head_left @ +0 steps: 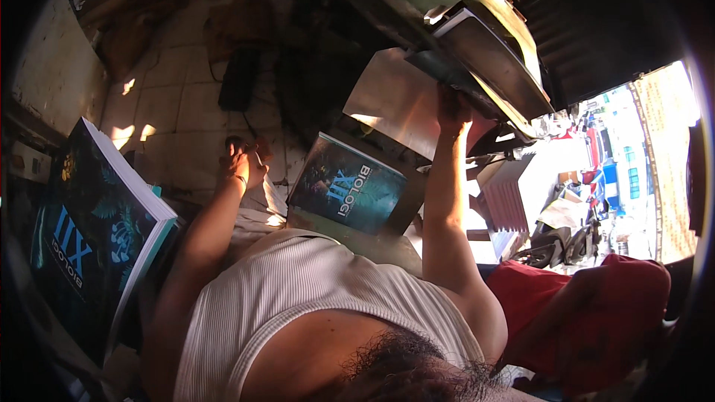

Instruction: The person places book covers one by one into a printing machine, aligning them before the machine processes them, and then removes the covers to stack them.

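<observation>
My right hand [453, 110] reaches forward to a big metal machine [488, 59] with a flat, tilted plate. It touches or lies over a broad pale brown sheet [395, 100] in front of that plate; its fingers are lost in shadow. My left hand [251, 160] hangs left of centre with its fingers curled in, and whatever they may hold is too dark to make out. Between my forearms lies a thick paperback book [346, 184] with a dark teal, leafy cover. Far to the left, similar paperbacks [97, 231] lean with their white page edges showing.
A person in red clothing [581, 320] is close by at the lower right. Brown folded sheets [505, 193] are stacked beyond my right forearm. A pale wall or cabinet [56, 67] stands at the left, next to a tiled floor [160, 104]. Motorbikes [558, 242] are outside the bright opening.
</observation>
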Demonstrator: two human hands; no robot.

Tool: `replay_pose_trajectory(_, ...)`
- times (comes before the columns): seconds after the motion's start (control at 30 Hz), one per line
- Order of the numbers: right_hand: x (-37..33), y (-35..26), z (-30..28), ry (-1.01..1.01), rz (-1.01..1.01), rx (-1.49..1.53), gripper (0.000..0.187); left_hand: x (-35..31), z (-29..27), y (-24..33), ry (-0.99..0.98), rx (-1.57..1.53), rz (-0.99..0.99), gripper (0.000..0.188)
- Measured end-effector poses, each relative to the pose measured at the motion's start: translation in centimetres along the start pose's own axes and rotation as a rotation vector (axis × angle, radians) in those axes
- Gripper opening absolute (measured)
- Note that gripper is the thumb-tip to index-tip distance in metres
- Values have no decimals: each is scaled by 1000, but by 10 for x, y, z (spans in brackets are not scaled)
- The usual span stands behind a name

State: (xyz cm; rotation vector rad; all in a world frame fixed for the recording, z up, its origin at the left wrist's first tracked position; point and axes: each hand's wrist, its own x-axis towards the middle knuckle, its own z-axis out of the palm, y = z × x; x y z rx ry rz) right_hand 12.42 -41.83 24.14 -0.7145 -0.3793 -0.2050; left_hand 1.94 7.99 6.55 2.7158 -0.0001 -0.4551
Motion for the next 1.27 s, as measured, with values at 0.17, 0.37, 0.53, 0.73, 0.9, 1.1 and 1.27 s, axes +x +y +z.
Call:
replay_pose_trajectory(0.17, -58, 52, -34, 613, -18, 20, 20, 38, 89, -69, 266, -24, 141, 72)
replay_pose_trajectory(0.37, -157, 54, -51, 1054, 142, -112, 18, 26, 37, -29, 9, 13, 169, 77)
replay_pose_trajectory(0.53, -177, 13, 19, 571, 417, -772, 31, 15, 23, -14, 29, 40, 80, 78)
replay_pose_trajectory(0.73, -156, 60, 45, -261, 551, -1783, 57, 20, 41, -14, 78, -273, 86, 71)
replay_pose_trajectory(0.9, -172, 107, 51, -346, 688, -1772, 45, 28, 18, 39, 185, -553, 388, 61)
replay_pose_trajectory(1.1, -188, 127, 73, -208, 158, -2257, 33, 45, 9, 109, 42, -546, 629, 41)
replay_pose_trajectory(1.27, -166, 172, 61, -115, 179, -2010, 23, 82, 30, 124, -26, -339, 669, 29)
